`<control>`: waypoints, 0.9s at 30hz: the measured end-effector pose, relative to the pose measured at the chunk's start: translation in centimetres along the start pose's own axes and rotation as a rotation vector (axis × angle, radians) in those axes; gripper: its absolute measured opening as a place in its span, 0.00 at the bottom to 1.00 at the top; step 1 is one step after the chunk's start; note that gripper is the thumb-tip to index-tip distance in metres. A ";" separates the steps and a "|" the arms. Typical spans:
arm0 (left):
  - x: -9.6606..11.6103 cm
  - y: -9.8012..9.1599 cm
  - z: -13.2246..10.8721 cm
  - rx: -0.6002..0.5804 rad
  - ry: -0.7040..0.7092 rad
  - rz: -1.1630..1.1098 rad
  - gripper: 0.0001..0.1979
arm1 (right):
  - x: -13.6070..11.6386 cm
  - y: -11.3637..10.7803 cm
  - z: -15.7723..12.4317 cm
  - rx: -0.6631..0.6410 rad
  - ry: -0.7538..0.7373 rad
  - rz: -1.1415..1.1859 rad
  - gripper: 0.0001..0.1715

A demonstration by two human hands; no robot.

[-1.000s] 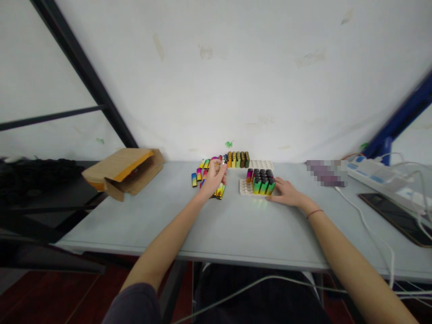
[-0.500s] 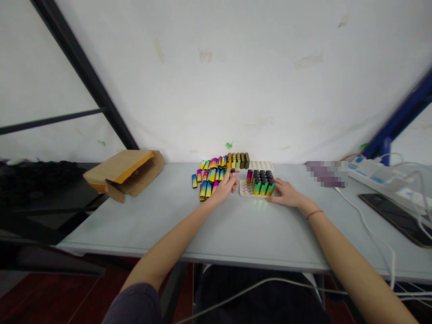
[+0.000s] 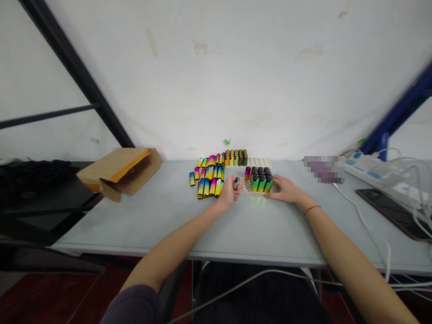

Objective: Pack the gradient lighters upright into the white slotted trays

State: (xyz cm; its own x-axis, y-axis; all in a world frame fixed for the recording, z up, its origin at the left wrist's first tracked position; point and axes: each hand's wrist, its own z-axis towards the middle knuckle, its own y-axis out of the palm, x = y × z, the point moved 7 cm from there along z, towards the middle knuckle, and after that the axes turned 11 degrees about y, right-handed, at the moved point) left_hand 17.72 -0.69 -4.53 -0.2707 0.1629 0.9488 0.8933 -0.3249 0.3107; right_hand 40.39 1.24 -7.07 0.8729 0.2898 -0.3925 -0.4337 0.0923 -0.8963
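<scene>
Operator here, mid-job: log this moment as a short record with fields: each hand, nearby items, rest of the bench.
Left hand: holds a lighter by the edge of the white tray
Right hand: open, at the tray's right side, beside the upright rainbow lighters
Nearby: loose lighters lying flat; a row of upright gold-toned lighters; a second white tray
Rest: cardboard box; power strip; dark phone or tablet
</scene>
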 end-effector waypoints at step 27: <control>-0.8 -0.7 -0.1 0.062 0.086 -0.070 0.24 | -0.2 -1.0 0.0 -0.010 0.010 0.067 0.41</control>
State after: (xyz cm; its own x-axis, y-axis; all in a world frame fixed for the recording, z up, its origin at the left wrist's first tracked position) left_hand 17.24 -0.71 -5.55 -0.3606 0.1014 0.9272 0.8909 -0.2569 0.3746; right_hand 40.69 1.05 -6.08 0.8442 0.2857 -0.4536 -0.4889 0.0634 -0.8700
